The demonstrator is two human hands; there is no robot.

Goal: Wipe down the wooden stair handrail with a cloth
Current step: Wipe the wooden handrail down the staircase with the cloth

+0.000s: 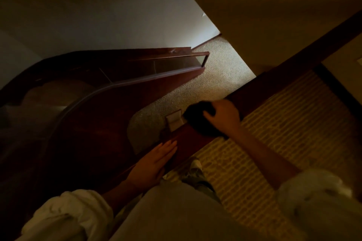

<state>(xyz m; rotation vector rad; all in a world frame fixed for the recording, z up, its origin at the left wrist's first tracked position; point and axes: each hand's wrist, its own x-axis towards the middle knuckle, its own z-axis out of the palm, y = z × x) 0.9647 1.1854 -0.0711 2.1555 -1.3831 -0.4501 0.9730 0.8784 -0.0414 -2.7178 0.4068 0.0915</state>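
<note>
The dark, glossy wooden handrail point(188, 137) runs from near left to far right. The right hand point(223, 115) grips a dark cloth point(197, 111) on it; the left hand point(154, 162) lies flat, fingers open.

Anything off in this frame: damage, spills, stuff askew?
Nothing stands out. The right hand presses a dark crumpled cloth onto the dark wooden handrail; the left hand lies flat on it lower down. No spill shows on the patterned beige carpet, though much of the view is too dim to judge.
</note>
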